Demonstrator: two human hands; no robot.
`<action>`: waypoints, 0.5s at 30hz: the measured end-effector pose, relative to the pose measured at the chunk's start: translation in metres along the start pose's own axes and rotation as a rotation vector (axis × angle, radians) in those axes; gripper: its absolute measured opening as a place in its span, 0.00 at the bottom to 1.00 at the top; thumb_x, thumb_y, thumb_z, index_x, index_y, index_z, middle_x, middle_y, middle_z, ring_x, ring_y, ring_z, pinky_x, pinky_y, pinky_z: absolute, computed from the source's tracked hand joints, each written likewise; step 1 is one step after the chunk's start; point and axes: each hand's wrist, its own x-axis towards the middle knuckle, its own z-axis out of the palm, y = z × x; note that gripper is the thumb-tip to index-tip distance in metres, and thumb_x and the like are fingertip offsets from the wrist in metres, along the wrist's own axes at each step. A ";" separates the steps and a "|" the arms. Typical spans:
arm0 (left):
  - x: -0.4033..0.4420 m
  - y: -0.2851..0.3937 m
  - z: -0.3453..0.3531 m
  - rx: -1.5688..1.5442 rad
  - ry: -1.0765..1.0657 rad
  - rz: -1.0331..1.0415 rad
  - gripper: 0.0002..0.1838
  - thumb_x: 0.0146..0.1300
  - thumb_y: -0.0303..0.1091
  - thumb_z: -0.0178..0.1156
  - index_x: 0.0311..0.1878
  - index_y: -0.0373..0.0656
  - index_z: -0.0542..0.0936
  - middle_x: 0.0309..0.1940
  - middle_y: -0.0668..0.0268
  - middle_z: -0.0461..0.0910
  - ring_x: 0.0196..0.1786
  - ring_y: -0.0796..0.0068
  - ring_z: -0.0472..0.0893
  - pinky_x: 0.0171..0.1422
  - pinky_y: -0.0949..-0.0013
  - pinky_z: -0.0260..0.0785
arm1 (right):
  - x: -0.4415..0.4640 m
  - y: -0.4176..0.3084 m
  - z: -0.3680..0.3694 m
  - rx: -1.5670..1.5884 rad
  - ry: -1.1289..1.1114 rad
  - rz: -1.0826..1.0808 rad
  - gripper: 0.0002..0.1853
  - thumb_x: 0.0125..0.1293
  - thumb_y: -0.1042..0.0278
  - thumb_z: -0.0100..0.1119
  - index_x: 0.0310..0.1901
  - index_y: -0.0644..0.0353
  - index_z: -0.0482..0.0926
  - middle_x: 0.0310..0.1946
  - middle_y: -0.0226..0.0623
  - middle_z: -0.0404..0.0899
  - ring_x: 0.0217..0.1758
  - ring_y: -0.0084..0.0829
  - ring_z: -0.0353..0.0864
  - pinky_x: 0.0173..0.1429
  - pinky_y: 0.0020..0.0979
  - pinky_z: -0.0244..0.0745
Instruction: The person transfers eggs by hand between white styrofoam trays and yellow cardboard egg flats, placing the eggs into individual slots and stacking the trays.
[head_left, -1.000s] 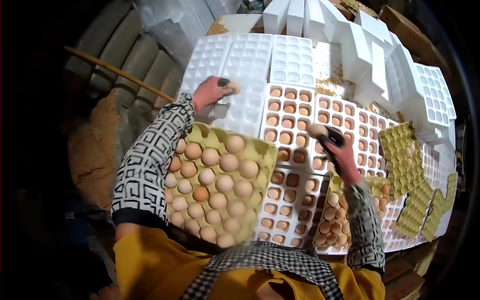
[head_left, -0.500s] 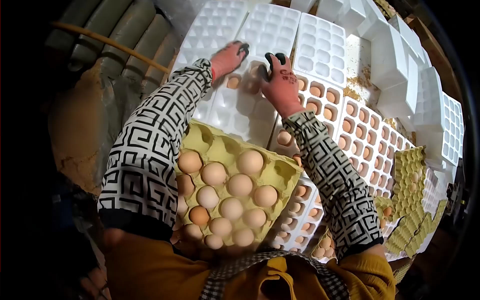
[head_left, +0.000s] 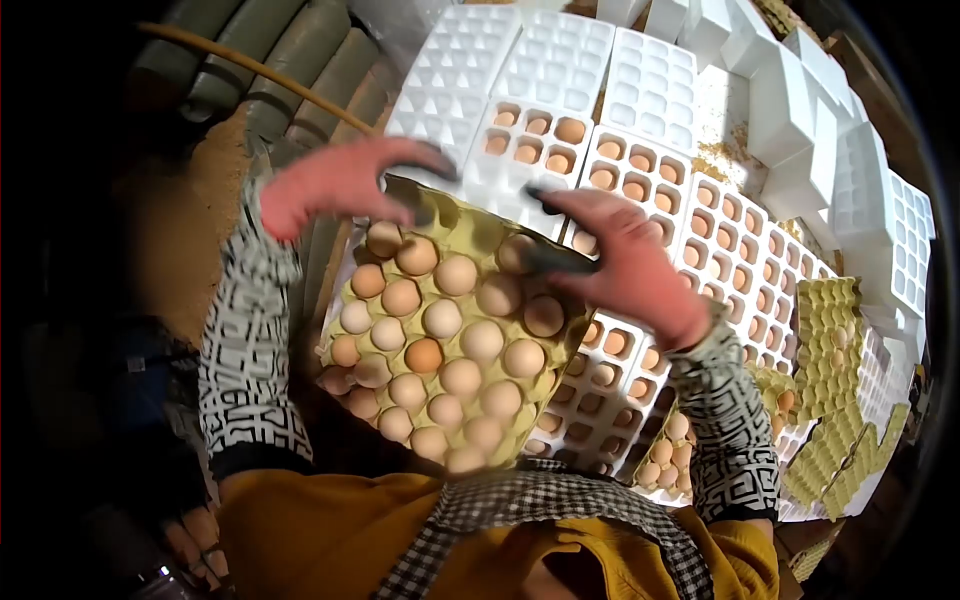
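Left pink-gloved hand (head_left: 340, 183): fingers spread, near yellow pulp egg tray (head_left: 462, 222)
Right pink-gloved hand (head_left: 635, 265): spread, over round brown eggs (head_left: 484, 341)
White foam tray (head_left: 502, 182): six visible

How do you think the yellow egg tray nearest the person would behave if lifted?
The yellow tray would probably feel heavy, with eggs in most cups. Its thin moulded rim suggests it may flex, and the rounded, uncovered eggs could roll out if it tilts.
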 end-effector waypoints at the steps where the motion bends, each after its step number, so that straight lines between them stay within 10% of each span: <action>1: -0.011 0.030 0.013 0.245 -0.104 -0.085 0.36 0.44 0.42 0.76 0.61 0.53 0.79 0.71 0.63 0.67 0.75 0.56 0.62 0.80 0.53 0.52 | -0.006 -0.010 0.013 -0.220 -0.080 -0.041 0.27 0.57 0.58 0.67 0.59 0.54 0.78 0.44 0.38 0.81 0.45 0.36 0.82 0.52 0.35 0.74; 5: -0.042 0.010 0.096 0.556 0.394 0.342 0.35 0.42 0.44 0.76 0.58 0.50 0.78 0.67 0.49 0.65 0.72 0.43 0.61 0.78 0.46 0.49 | 0.000 -0.028 0.034 -0.332 -0.206 0.075 0.14 0.55 0.61 0.62 0.43 0.53 0.79 0.38 0.38 0.77 0.48 0.41 0.77 0.52 0.41 0.68; 11: -0.051 0.006 0.106 0.338 0.489 0.280 0.32 0.48 0.42 0.72 0.57 0.42 0.77 0.65 0.52 0.67 0.69 0.49 0.66 0.75 0.47 0.56 | 0.001 -0.070 0.030 -0.637 -0.276 0.138 0.12 0.67 0.67 0.48 0.49 0.56 0.78 0.39 0.34 0.79 0.47 0.35 0.78 0.57 0.40 0.69; 15: -0.066 -0.004 0.093 -1.279 0.373 0.308 0.27 0.53 0.28 0.59 0.59 0.34 0.72 0.58 0.56 0.74 0.56 0.63 0.80 0.60 0.62 0.76 | -0.022 -0.072 -0.017 1.181 0.336 0.540 0.18 0.71 0.65 0.48 0.59 0.61 0.74 0.49 0.36 0.80 0.54 0.31 0.79 0.59 0.33 0.78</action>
